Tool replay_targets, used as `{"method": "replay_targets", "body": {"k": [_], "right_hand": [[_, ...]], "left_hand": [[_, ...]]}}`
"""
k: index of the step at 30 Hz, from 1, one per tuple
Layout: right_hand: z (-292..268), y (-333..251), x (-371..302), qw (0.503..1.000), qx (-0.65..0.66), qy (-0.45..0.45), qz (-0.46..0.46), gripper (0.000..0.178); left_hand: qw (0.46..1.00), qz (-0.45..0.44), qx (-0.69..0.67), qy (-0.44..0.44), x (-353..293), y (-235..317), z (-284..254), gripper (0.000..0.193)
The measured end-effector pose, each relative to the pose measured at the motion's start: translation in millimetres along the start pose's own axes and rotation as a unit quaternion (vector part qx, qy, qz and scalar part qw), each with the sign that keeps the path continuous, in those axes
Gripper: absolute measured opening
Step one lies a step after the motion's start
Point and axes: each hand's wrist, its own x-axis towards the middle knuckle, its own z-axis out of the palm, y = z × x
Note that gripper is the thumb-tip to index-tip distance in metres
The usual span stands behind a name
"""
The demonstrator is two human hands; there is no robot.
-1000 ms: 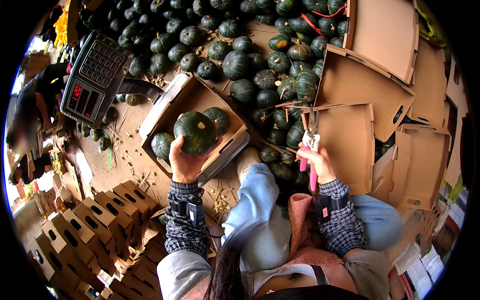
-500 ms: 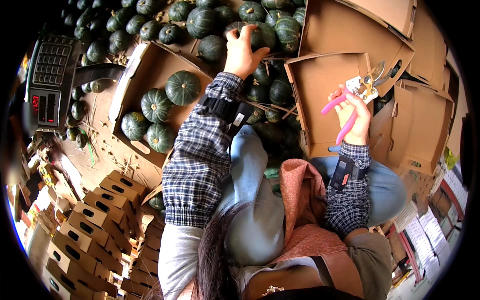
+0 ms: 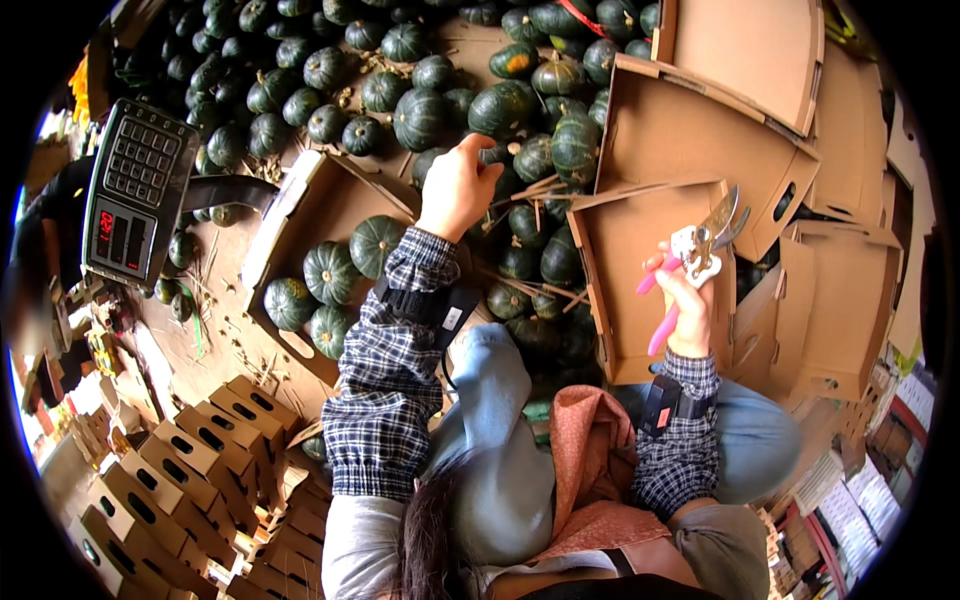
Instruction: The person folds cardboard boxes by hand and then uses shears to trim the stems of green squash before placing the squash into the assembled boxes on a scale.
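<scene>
My left hand [image 3: 457,187] reaches out over a heap of dark green squashes [image 3: 430,115] and rests on one squash [image 3: 493,152], fingers curled over it. My right hand [image 3: 686,300] is held up at the right, shut on pink-handled pruning shears [image 3: 693,262] whose metal blades point up. An open cardboard box [image 3: 300,215] lies left of my left arm with several green squashes [image 3: 345,275] inside it.
A weighing scale with a keypad and red display [image 3: 133,192] stands at the left. Empty open cardboard boxes [image 3: 690,140] sit at the right. Stacks of folded boxes [image 3: 190,470] lie at the lower left. My knees in blue jeans [image 3: 495,400] are below.
A second ago my left hand set a squash into the open box. It has since reached forward to the heap; the right hand with the shears has risen slightly.
</scene>
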Motion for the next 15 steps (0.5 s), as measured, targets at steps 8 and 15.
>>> {"method": "replay_targets", "body": {"k": [8, 15], "right_hand": [[-0.8, -5.8, 27.4, 1.0, 0.012, -0.006, 0.026, 0.038], [9.1, -2.6, 41.0, 0.998, 0.043, -0.022, 0.044, 0.042]], "left_hand": [[0.992, 0.045, 0.114, -0.029, 83.2, 12.2, 22.3, 0.039], [0.989, 0.105, 0.1, -0.035, 167.3, 2.7, 78.3, 0.045]]}}
